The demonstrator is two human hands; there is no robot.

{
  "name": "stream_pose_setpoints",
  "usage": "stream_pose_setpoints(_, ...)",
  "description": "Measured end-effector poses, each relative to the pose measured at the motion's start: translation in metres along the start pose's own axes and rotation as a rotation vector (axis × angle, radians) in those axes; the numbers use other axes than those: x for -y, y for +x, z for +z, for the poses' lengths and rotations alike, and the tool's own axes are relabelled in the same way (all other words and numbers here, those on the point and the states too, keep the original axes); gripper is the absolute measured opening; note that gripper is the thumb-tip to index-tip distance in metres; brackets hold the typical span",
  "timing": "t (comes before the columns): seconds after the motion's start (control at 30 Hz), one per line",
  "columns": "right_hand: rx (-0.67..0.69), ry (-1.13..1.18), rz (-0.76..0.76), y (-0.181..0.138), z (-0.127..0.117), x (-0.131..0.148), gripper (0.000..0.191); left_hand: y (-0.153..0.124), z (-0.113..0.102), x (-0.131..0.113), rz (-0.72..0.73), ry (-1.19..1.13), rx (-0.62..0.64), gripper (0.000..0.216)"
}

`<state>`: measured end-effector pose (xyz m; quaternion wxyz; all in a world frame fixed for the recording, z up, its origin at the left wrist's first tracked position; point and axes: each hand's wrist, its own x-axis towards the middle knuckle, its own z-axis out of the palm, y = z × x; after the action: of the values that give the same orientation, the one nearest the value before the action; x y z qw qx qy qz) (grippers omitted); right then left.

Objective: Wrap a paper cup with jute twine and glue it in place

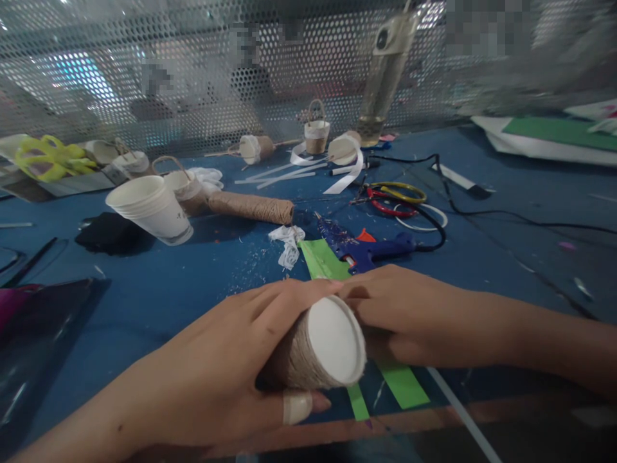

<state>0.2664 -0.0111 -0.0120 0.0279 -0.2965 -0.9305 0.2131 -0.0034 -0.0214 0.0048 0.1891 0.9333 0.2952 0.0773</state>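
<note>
A paper cup wrapped in brown twine [308, 357] lies tilted over the front of the table, its white round base facing me. My left hand [231, 347] is wrapped around it from the left, thumb below and fingers over the top; a pale bandage [297, 407] covers part of the thumb. Against the cup's right side, my right hand [414, 315] has its fingers curled in, with the tips hidden behind the cup and anything they pinch out of sight. Green paper strips [402, 386] lie beneath, and a blue glue gun [366, 247] rests just beyond my right hand.
A stack of white paper cups [152, 209] and a roll of twine [253, 207] stand at left of centre. Small twine baskets [317, 135] and a clear bottle [385, 77] line the perforated screen [193, 83]. A black cable [506, 218] crosses the right side.
</note>
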Motion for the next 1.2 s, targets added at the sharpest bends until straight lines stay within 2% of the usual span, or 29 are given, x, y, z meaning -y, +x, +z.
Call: stream_pose_setpoints(1.2,0.002,-0.044,-0.019,0.001,-0.001,0.0008,0.019,0.0023,-0.0004,0.0001,-0.023,0.007,-0.016,0.095)
